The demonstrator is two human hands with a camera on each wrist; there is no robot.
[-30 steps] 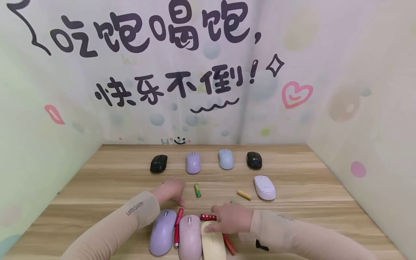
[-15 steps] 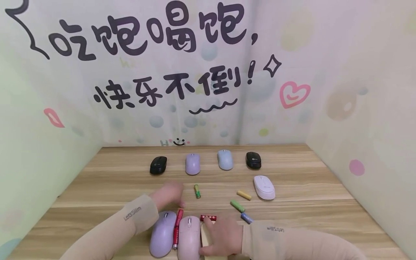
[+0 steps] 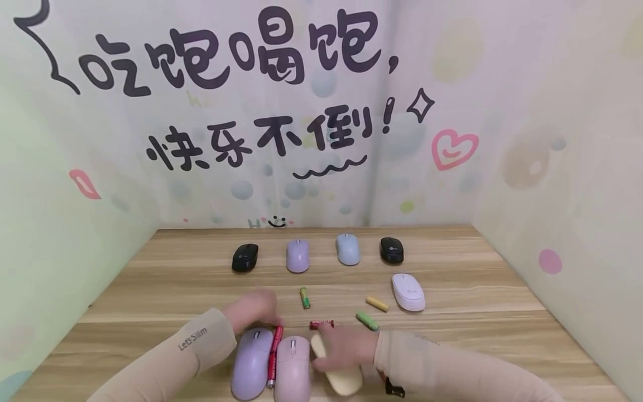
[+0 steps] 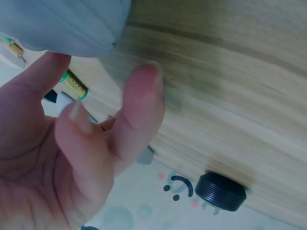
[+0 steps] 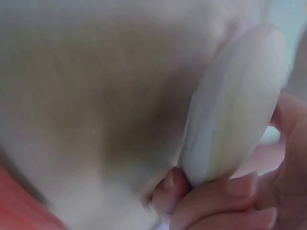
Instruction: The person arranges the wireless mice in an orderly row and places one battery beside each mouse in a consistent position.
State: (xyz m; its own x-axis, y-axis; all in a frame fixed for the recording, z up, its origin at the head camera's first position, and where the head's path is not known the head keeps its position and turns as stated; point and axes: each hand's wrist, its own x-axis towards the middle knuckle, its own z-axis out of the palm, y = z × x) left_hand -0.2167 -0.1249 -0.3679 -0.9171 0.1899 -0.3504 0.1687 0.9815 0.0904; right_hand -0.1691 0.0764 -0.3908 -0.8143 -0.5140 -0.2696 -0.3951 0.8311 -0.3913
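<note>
My right hand (image 3: 350, 347) grips a pale yellow computer mouse (image 3: 345, 382), which lies slanted beside a pink mouse (image 3: 293, 368). In the right wrist view its fingers curl round the edge of the yellow mouse (image 5: 235, 105). Just ahead of those fingers, a red battery (image 3: 321, 325) partly shows. My left hand (image 3: 254, 308) is by the front end of a purple mouse (image 3: 251, 363), with loosely bent fingers and nothing in its palm in the left wrist view. Two red batteries (image 3: 273, 363) lie end to end between the purple and pink mice.
Toward the back stand a black mouse (image 3: 245, 258), a lilac one (image 3: 298, 257), a light blue one (image 3: 348, 249) and another black one (image 3: 392, 250). A white mouse (image 3: 408, 292) sits right, near a yellow battery (image 3: 377, 304) and green batteries (image 3: 368, 320). Walls enclose the wooden table (image 3: 166, 268).
My right hand has closed round the yellow mouse and turned it, its near end swinging right. The red battery has shifted slightly away. A blue battery is now hidden by the right arm.
</note>
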